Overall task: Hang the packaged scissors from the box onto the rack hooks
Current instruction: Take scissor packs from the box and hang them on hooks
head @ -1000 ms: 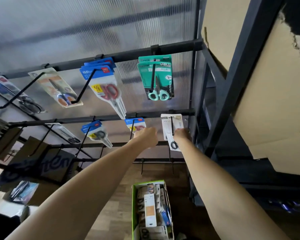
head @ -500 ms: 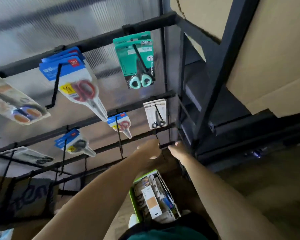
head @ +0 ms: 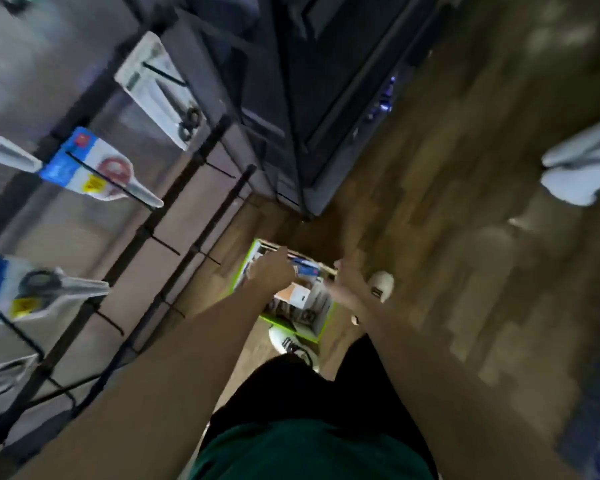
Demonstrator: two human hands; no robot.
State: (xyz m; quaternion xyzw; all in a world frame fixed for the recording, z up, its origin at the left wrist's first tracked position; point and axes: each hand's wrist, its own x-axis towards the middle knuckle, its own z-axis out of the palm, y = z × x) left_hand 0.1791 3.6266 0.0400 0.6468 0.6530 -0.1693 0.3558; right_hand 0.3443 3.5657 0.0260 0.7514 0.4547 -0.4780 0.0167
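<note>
We see both hands over the box [head: 255, 251] of packaged scissors, which sits on the floor at lower center of the frame.

1. Left hand [head: 274, 273]: reaches into the box, fingers curled downward. We cannot tell whether it has taken hold of a pack; the fingertips are hidden and the frame is blurred.
2. Right hand [head: 349, 289]: hovers at the right edge of the box, fingers apparently spread and holding nothing.

Handling: we judge each pack light, flat and fairly stiff, with a slick plastic front. Take hold at the card edges near the top, keeping the hanging hole free for the hook.

Rack [head: 174, 216]: runs along the left of the frame. A white pack [head: 160, 88] hangs at upper left. Several hooks [head: 165, 244] nearest the box stand bare.

Hidden: motion blur smears the box contents, so we cannot count the packs left.
</note>
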